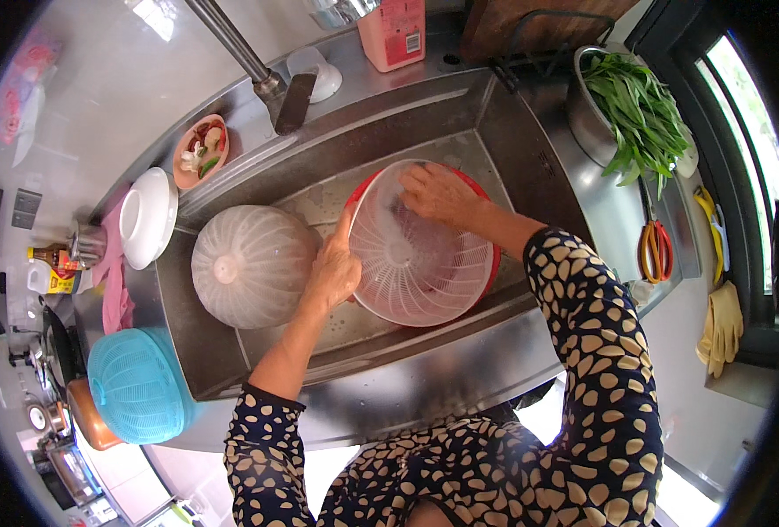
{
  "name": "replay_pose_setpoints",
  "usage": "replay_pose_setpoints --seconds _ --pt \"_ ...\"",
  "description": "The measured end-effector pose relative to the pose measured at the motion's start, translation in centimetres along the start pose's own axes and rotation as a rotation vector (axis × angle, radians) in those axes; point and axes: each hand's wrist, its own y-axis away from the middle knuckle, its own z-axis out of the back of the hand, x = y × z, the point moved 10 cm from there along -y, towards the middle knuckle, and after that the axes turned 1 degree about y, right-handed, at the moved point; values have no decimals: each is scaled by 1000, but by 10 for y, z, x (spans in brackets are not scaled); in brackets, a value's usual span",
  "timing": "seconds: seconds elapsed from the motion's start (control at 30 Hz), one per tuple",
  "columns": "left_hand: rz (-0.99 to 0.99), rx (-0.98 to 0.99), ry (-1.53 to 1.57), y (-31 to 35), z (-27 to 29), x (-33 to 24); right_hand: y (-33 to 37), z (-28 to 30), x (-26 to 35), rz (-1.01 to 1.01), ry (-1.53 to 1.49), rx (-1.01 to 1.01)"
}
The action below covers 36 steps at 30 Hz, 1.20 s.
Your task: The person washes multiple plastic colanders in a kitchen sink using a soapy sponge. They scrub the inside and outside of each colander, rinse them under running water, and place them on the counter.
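Note:
A white translucent plastic colander (pixel 425 281) with slotted walls sits tilted in a red basin (pixel 492 268) inside the sink. My left hand (pixel 332 270) grips the colander's left rim, its index finger stretched along the edge. Inside the colander, near its far wall, my right hand (pixel 438 195) has its fingers curled down; what they hold, if anything, is hidden. Just left of my left hand, a second white slotted colander (pixel 253 263) lies upside down in the sink.
The steel sink (pixel 539 167) has a faucet (pixel 271 88) behind it. Leafy greens (pixel 640 114) fill a metal pot at right, near orange-handled scissors (pixel 656 250). At left stand a pink bowl (pixel 181 158) of chillies and garlic, white bowls (pixel 148 220) and a blue basket (pixel 139 386).

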Motion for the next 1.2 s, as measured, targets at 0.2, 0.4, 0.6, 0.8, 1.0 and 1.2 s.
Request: replay_pose_setpoints --seconds 0.2,0.4,0.6,0.8,1.0,1.2 --pt "26 -11 151 -11 2 23 68 -72 -13 -419 -440 393" --pt "-76 -106 105 -6 12 11 87 -67 61 -322 -679 882" --pt "-61 -22 70 -11 4 12 66 -73 102 -99 -1081 828" --pt "-40 9 -47 -11 -9 9 -6 -15 12 -147 -322 185" --pt "0 -13 160 -9 -10 26 55 -78 31 -268 -262 434" --pt "-31 -61 212 -12 -14 42 92 -97 109 -274 -852 1295"
